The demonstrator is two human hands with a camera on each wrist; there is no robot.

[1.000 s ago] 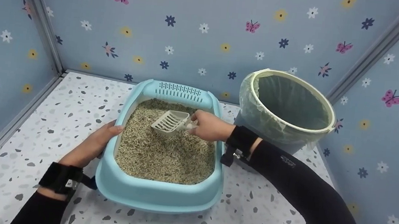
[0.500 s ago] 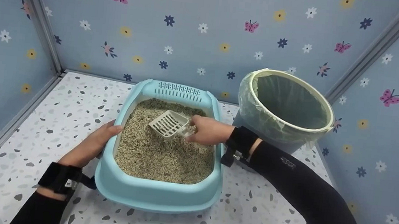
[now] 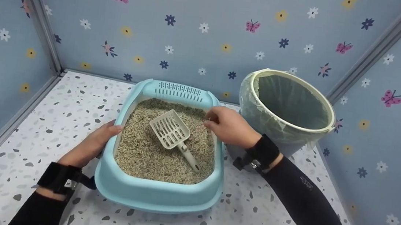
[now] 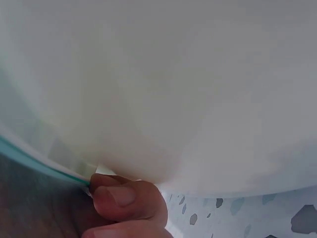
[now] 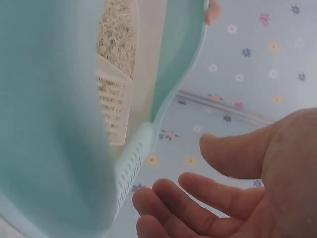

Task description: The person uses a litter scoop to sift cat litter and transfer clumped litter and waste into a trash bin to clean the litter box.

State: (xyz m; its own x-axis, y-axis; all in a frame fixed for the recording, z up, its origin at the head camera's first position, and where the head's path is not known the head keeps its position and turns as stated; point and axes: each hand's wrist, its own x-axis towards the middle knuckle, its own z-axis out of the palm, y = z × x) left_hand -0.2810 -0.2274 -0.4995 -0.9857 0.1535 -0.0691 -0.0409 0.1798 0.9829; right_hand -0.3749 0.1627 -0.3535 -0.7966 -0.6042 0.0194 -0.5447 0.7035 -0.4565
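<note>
A light blue litter box (image 3: 156, 192) full of beige litter (image 3: 145, 155) sits on the speckled floor. A white slotted scoop (image 3: 171, 130) lies on the litter, handle pointing toward me. My right hand (image 3: 227, 124) hovers above the box's far right rim (image 5: 183, 59), fingers loose and empty (image 5: 198, 198), clear of the scoop. My left hand (image 3: 94, 141) grips the box's left rim, thumb over the edge. In the left wrist view only a thumb (image 4: 124, 198) against the box wall (image 4: 163, 84) shows.
A round bin (image 3: 289, 106) lined with a clear bag stands right of the box, against the back wall. Blue walls with flowers and butterflies close in on three sides. The speckled floor (image 3: 57, 106) stretches left and in front.
My right hand let go of the scoop, which now lies flat on the litter, and lifted away toward the far right rim. The left hand stayed on the rim.
</note>
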